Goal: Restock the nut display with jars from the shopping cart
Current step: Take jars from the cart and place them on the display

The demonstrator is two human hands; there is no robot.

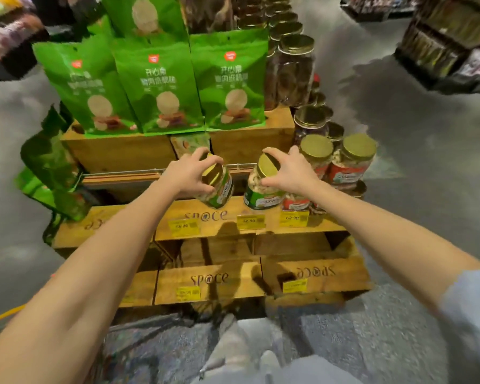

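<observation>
My left hand [190, 170] grips the gold lid of a green-labelled nut jar [219, 189], which is tilted just above the wooden crate shelf [205, 217]. My right hand [291, 169] grips the gold lid of a second green-labelled jar [261, 194], which stands on or just over the same shelf. To the right of it stand red-labelled nut jars [347, 164] with gold lids. The shopping cart is not in view.
Green snack bags [158, 87] stand on upper wooden crates [122, 151]. Tall jars with gold lids [297, 70] line the upper right. Yellow price tags [250, 221] hang on the crate front. Lower crates [208, 284] sit near my legs. Grey floor surrounds the display.
</observation>
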